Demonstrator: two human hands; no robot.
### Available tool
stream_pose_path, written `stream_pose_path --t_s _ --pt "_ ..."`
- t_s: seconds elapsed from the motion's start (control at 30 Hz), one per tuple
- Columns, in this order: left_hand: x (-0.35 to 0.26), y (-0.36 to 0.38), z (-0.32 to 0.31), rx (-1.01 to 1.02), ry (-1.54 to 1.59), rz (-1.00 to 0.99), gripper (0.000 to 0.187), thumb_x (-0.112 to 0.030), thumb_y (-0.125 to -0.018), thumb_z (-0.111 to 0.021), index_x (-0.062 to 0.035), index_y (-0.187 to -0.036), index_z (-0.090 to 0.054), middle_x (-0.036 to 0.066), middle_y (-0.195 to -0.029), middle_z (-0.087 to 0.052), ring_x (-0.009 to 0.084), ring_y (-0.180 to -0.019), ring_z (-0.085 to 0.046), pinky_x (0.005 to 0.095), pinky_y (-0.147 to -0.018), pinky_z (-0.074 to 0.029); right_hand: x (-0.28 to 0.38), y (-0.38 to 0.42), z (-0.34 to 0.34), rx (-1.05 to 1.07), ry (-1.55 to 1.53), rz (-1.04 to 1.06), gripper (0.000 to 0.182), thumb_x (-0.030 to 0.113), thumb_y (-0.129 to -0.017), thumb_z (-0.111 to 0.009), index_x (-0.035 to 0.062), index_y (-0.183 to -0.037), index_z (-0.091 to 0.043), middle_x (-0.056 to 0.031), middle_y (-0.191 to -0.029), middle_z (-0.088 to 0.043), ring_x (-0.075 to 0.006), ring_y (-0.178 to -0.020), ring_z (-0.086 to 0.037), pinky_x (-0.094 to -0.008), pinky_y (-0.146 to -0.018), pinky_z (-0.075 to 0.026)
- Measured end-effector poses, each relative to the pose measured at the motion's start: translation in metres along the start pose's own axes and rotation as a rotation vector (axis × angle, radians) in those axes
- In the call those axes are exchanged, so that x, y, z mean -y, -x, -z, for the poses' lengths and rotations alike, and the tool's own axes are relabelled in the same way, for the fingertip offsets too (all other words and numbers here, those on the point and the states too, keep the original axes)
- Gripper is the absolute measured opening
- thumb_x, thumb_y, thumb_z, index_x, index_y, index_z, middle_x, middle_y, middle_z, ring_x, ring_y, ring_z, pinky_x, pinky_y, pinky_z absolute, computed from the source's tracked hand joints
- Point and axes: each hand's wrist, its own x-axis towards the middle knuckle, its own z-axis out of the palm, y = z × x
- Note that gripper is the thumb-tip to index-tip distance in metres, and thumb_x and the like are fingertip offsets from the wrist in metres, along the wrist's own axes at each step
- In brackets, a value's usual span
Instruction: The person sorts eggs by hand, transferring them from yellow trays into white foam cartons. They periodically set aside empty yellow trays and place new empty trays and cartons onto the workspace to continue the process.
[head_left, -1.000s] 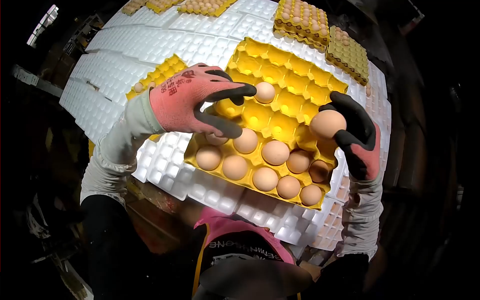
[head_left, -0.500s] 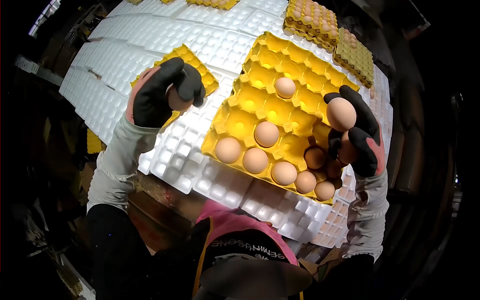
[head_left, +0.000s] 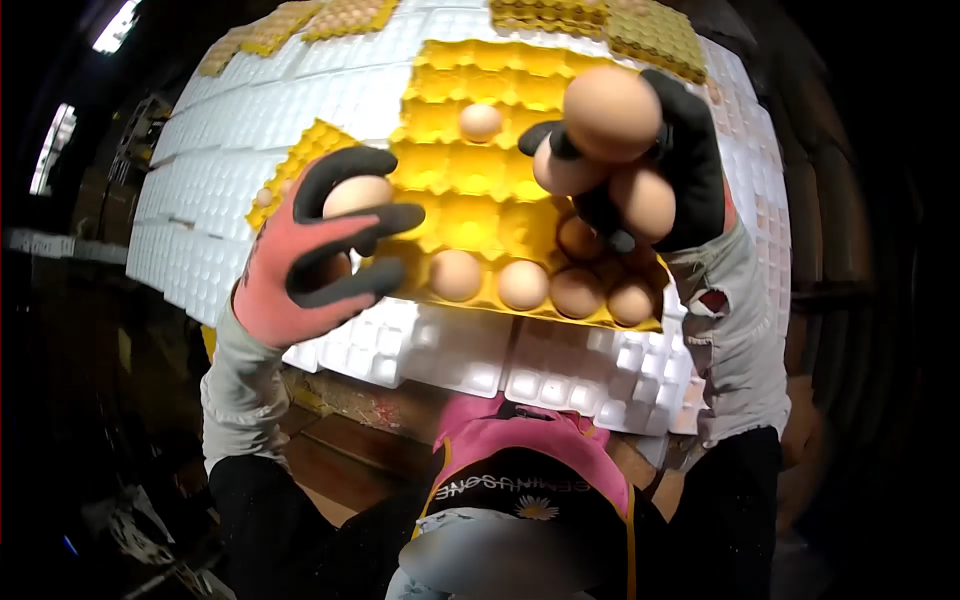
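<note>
My left hand (head_left: pixel 325 245), in a pink and black glove, curls its fingers around a brown egg (head_left: pixel 358 196) at the left edge of the yellow egg tray (head_left: pixel 470 170). Another rounded brown shape shows partly behind its lower fingers. Over the tray's right side my right hand (head_left: pixel 690 165), gloved too, holds several eggs in a cluster, the largest-looking egg (head_left: pixel 612 112) uppermost. Below them in the tray sits a shaded egg (head_left: pixel 580 237). Several eggs line the front row, among them one egg (head_left: pixel 455 274); a lone egg (head_left: pixel 481 122) sits farther back.
White dimpled trays (head_left: pixel 240 150) cover the surface around. A smaller-looking yellow tray (head_left: pixel 305 150) with eggs lies behind my left hand. Filled yellow trays (head_left: pixel 350 18) stand at the far left, and stacked trays (head_left: pixel 655 38) at the far right.
My left hand has come right and lower, to the tray's edge, its fingers more spread. My right hand has moved left over the tray, its eggs now more visible. The second-row egg no longer shows.
</note>
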Motion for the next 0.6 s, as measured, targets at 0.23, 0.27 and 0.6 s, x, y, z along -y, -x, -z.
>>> stream_pose_path --t_s 0.23,0.27,0.6 --pt "-0.015 -0.028 -0.03 0.304 -0.474 0.028 0.049 -0.011 -0.06 -0.076 -0.0043 -0.106 -0.063 0.022 -0.128 -0.046 0.0361 -0.114 -0.051 0.0405 -0.094 -0.042 -0.005 0.164 0.06 -0.298 -1.31 0.209 0.069 0.06 -0.083 -0.042 0.0013 -0.117 -0.05 -0.0278 -0.118 -0.051 -0.0293 -0.08 -0.059 -0.0377 -0.059 -0.052" --pt "-0.026 -0.029 -0.028 0.242 -0.414 0.039 0.044 -0.016 -0.067 -0.074 -0.0009 -0.107 -0.062 0.022 -0.128 -0.046 0.0354 -0.116 -0.05 0.0419 -0.096 -0.041 -0.016 0.193 0.066 -0.295 -1.439 0.208 0.073 0.066 -0.08 -0.04 0.0029 -0.115 -0.052 -0.0267 -0.118 -0.052 -0.0292 -0.075 -0.059 -0.0381 -0.053 -0.049" --pt "-0.118 -0.103 -0.372 0.192 0.64 0.431 0.045 -0.009 -0.057 -0.073 0.0047 -0.098 -0.064 0.015 -0.125 -0.046 0.0257 -0.102 -0.055 0.0344 -0.087 -0.046 -0.054 0.472 0.219 -1.208 1.413 -0.679 0.046 0.028 -0.065 -0.076 0.0078 -0.105 -0.063 -0.0154 -0.117 -0.05 -0.0307 -0.104 -0.053 -0.0394 -0.078 -0.049"
